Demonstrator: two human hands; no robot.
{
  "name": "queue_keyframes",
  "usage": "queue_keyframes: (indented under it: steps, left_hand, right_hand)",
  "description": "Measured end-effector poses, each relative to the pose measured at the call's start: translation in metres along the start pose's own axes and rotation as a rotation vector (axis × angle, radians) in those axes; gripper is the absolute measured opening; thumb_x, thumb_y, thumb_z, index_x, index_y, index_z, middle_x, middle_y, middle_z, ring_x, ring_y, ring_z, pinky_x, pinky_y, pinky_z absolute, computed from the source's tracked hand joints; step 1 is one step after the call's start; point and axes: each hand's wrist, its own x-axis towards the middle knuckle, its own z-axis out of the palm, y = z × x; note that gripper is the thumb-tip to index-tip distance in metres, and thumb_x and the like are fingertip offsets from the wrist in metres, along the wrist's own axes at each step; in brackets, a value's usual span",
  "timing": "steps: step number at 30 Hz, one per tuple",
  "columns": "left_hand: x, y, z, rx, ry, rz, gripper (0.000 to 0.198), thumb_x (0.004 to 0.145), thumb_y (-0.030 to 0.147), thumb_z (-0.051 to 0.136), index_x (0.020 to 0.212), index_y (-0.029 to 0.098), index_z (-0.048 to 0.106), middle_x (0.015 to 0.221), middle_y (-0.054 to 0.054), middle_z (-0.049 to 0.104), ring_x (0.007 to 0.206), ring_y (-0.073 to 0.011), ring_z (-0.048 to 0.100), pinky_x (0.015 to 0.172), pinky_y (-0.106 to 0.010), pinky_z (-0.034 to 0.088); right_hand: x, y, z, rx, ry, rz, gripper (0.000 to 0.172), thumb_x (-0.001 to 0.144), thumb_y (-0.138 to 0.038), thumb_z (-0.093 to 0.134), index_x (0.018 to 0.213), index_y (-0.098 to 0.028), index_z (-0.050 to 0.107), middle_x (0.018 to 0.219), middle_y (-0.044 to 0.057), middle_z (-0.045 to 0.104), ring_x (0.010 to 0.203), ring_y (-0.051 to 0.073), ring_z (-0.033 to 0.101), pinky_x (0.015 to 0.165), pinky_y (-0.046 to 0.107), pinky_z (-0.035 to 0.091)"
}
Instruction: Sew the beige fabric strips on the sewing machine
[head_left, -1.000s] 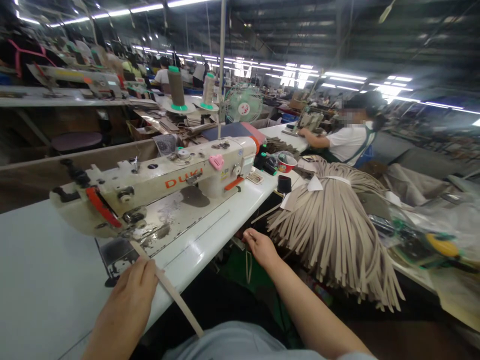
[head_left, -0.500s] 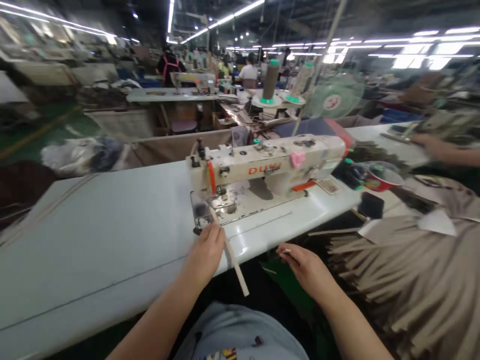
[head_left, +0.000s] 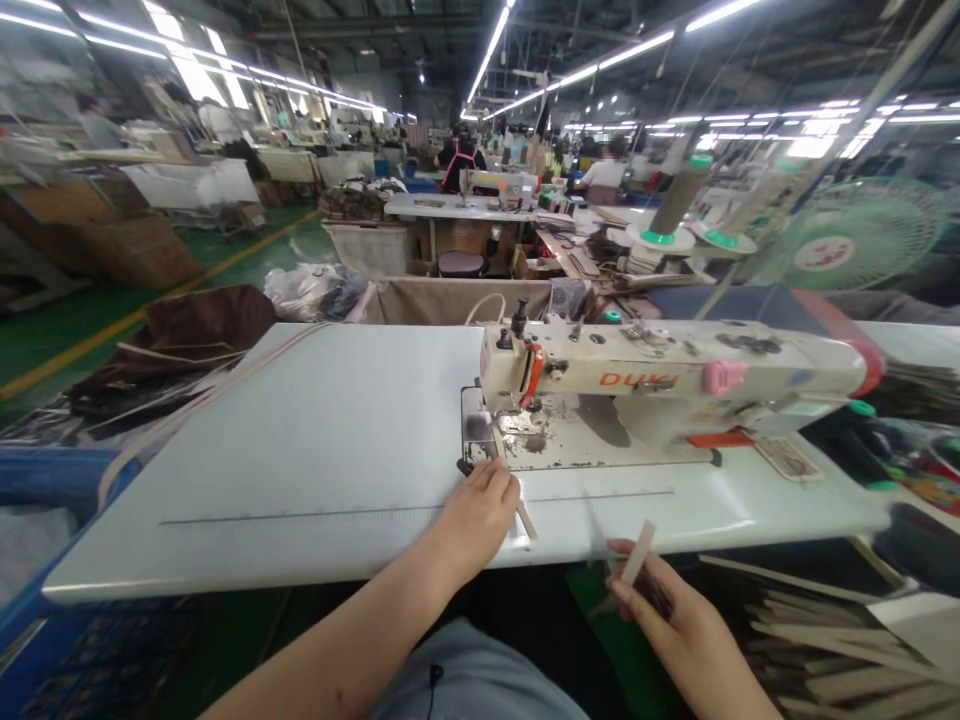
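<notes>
- Pressing down on the white table [head_left: 300, 450], the left hand [head_left: 480, 505] lies with fingers together on a tan strip [head_left: 517, 510] that runs from under the needle area of the cream sewing machine [head_left: 667, 375] toward the table's front edge.
- The right hand [head_left: 667, 620] sits below the table edge, fingers curled, pinching a second tan strip [head_left: 637, 552] whose free end points up.
- More tan strips [head_left: 825, 650] lie piled at the right.
- A green fan [head_left: 855, 235] and thread cones [head_left: 675, 200] stand behind the machine.
</notes>
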Motion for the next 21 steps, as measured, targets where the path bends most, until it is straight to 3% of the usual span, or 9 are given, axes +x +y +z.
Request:
queue_keyframes:
  steps: [3, 6, 9, 11, 15, 18, 21]
  left_hand:
    - [0.001, -0.001, -0.002, -0.019, 0.018, -0.015, 0.025, 0.099, 0.005, 0.047, 0.120, 0.010, 0.059, 0.122, -0.015, 0.065, 0.130, -0.0282, 0.061, 0.120, -0.045, 0.048]
    - [0.001, -0.001, -0.002, -0.044, 0.046, -0.016, 0.020, 0.099, 0.006, 0.049, 0.114, 0.012, 0.060, 0.118, -0.014, 0.066, 0.127, -0.0273, 0.064, 0.120, -0.045, 0.049]
    - [0.002, -0.002, -0.001, -0.052, 0.082, -0.018, 0.015, 0.101, 0.010, 0.052, 0.113, 0.012, 0.061, 0.117, -0.014, 0.066, 0.125, -0.0272, 0.065, 0.118, -0.044, 0.051]
    - [0.002, -0.002, 0.001, -0.042, 0.105, -0.020, 0.015, 0.102, 0.013, 0.054, 0.115, 0.011, 0.061, 0.117, -0.014, 0.067, 0.123, -0.0269, 0.066, 0.117, -0.043, 0.052]
    - [0.003, -0.003, 0.000, -0.050, 0.096, -0.032, 0.014, 0.100, 0.011, 0.056, 0.113, 0.010, 0.062, 0.116, -0.014, 0.067, 0.121, -0.0261, 0.066, 0.118, -0.042, 0.050]
    - [0.003, -0.006, -0.001, -0.075, 0.048, -0.035, 0.018, 0.098, 0.006, 0.053, 0.113, 0.010, 0.063, 0.119, -0.014, 0.068, 0.121, -0.0245, 0.066, 0.119, -0.040, 0.049]
    - [0.004, -0.011, -0.001, -0.131, 0.022, -0.095, 0.030, 0.096, 0.000, 0.048, 0.118, 0.011, 0.064, 0.126, -0.013, 0.069, 0.126, -0.0229, 0.065, 0.124, -0.043, 0.045]
  right_hand:
    - [0.004, 0.002, 0.005, -0.040, 0.025, -0.134, 0.043, 0.092, -0.064, 0.059, 0.094, -0.026, 0.079, 0.091, 0.008, 0.080, 0.083, 0.025, 0.078, 0.082, 0.032, 0.065]
    - [0.007, 0.012, 0.008, -0.123, 0.065, -0.231, 0.046, 0.097, -0.064, 0.051, 0.096, -0.028, 0.080, 0.101, 0.009, 0.081, 0.093, 0.026, 0.080, 0.088, 0.034, 0.066]
    - [0.008, 0.021, 0.006, -0.229, 0.112, -0.231, 0.049, 0.099, -0.065, 0.045, 0.107, -0.030, 0.078, 0.099, 0.008, 0.082, 0.083, 0.027, 0.080, 0.078, 0.036, 0.068]
    - [0.008, 0.023, 0.005, -0.267, 0.121, -0.206, 0.049, 0.098, -0.068, 0.046, 0.109, -0.031, 0.076, 0.087, 0.006, 0.082, 0.071, 0.027, 0.079, 0.067, 0.035, 0.066]
    - [0.008, 0.012, 0.006, -0.182, 0.038, -0.081, 0.045, 0.096, -0.068, 0.053, 0.116, -0.031, 0.069, 0.067, 0.001, 0.075, 0.052, 0.023, 0.071, 0.054, 0.030, 0.058]
    - [0.009, -0.003, 0.009, -0.075, -0.036, -0.032, 0.043, 0.094, -0.065, 0.059, 0.117, -0.029, 0.069, 0.076, 0.002, 0.077, 0.062, 0.022, 0.074, 0.063, 0.027, 0.061]
    - [0.011, -0.016, 0.012, -0.056, -0.042, -0.127, 0.038, 0.096, -0.061, 0.057, 0.101, -0.028, 0.075, 0.086, 0.005, 0.079, 0.077, 0.022, 0.077, 0.075, 0.026, 0.062]
